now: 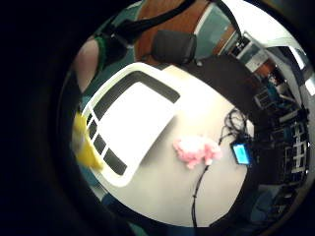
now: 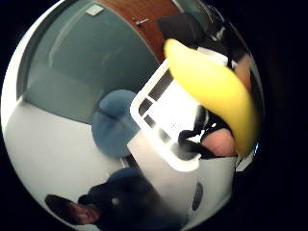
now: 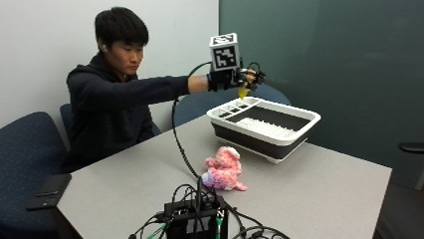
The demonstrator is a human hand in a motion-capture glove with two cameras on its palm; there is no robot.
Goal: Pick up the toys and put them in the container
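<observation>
My gloved right hand (image 3: 233,78) is raised over the far left corner of the white and black container (image 3: 291,115) and grips a yellow toy (image 3: 243,92) that hangs down from its fingers. The same yellow toy (image 2: 216,91) shows close to the palm, above the container's slotted end (image 2: 159,125), and the yellow toy (image 1: 86,147) also sits beside the container's rim (image 1: 118,177). A pink plush toy (image 3: 223,170) lies on the grey table (image 3: 318,189) in front of the container; the pink plush toy (image 1: 197,150) is a short way from the container's side.
A black box with cables (image 3: 195,219) sits at the table's near edge. A black cable (image 3: 177,134) runs from the hand down to it. A dark phone (image 3: 48,190) lies on the table's left corner. Blue chairs (image 3: 26,149) stand behind the table.
</observation>
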